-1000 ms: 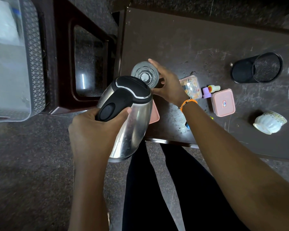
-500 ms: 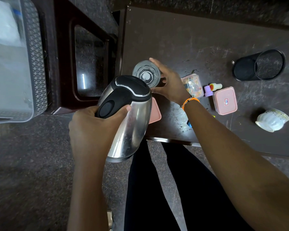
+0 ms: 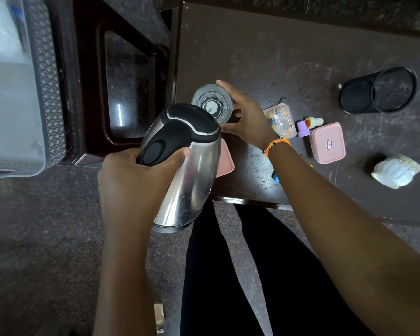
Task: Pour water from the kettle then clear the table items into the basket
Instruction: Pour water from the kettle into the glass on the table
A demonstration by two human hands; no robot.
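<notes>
My left hand point(image 3: 136, 175) grips the black handle of a steel kettle point(image 3: 189, 175), which is tilted with its black lid toward a clear glass point(image 3: 212, 103). The glass stands on the dark table point(image 3: 252, 49) near its left edge, and my right hand point(image 3: 245, 117) wraps its right side. On the table lie a clear small box point(image 3: 280, 120), a purple-capped small bottle point(image 3: 309, 124), a pink lidded box point(image 3: 327, 143), a white cup on its side point(image 3: 395, 170) and a black mesh holder on its side point(image 3: 378, 90). A grey basket point(image 3: 46, 76) sits at the far left.
A dark stool frame point(image 3: 87, 93) stands between the basket and the table. A pink lid or box point(image 3: 226, 161) lies partly hidden under the kettle. A small blue item point(image 3: 275, 177) shows beside my right forearm. My legs are below the table's front edge.
The kettle and both hands hold nearly the same pose; the view has shifted slightly. No pouring stream can be made out.
</notes>
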